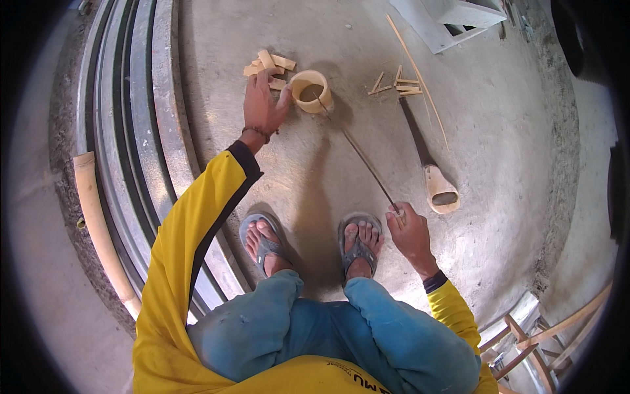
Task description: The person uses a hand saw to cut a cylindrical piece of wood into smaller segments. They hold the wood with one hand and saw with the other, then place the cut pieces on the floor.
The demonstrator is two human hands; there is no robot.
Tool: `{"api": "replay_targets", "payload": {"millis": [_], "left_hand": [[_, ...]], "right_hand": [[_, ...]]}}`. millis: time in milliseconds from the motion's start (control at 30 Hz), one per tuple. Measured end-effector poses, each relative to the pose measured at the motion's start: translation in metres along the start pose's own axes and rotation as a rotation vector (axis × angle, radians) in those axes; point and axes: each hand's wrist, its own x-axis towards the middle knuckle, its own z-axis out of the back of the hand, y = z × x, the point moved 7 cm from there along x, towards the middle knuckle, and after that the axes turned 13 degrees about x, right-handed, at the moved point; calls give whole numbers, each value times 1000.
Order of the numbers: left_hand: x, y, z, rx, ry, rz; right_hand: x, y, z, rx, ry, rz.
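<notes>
The most likely trouble from here, as I judge it, is a slip of the long thin rod [361, 155]: the right hand [409, 231] is closed round its near end, well apart from the far end, so a small twist of that wrist could swing the tip sideways and knock the bamboo ring [308, 106] over or scrape its rim. The ring stands just beside the left hand [264, 105], to the right of its thumb, and no grip on it shows, so it could also slide or roll if pushed; a tip jumping the rim leftward might catch that thumb. The hands are well apart; the left has its fingers over a loose pile of flat bamboo pieces [268, 60], and whether it pinches one I cannot tell. The ring is short, round and thick-walled, pale yellow-tan, upright on the concrete floor [489, 131] with its mouth upward. The rod's far end crosses the rim nearest the person and shows over the grey, shaded opening; how deep it reaches is unclear. Just beyond and right of the right hand lies a saw [431, 174] with a pale handle, and past its blade are small bamboo slivers [408, 88] beside a long narrow strip [418, 73]; a careless sideways reach by that hand could bump the saw.
</notes>
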Motion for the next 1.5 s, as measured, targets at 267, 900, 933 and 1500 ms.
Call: {"api": "replay_targets", "payload": {"millis": [267, 900, 933, 1500], "left_hand": [[6, -21, -20, -66, 320, 144], [40, -24, 5, -43, 329, 21], [35, -23, -1, -66, 317, 28], [-13, -10, -24, -218, 378, 74]], "right_hand": [[-12, -17, 3, -17, 14, -102], [-83, -33, 26, -7, -89, -143], [-76, -32, 26, -1, -100, -113], [-26, -18, -4, -33, 7, -64]]}}
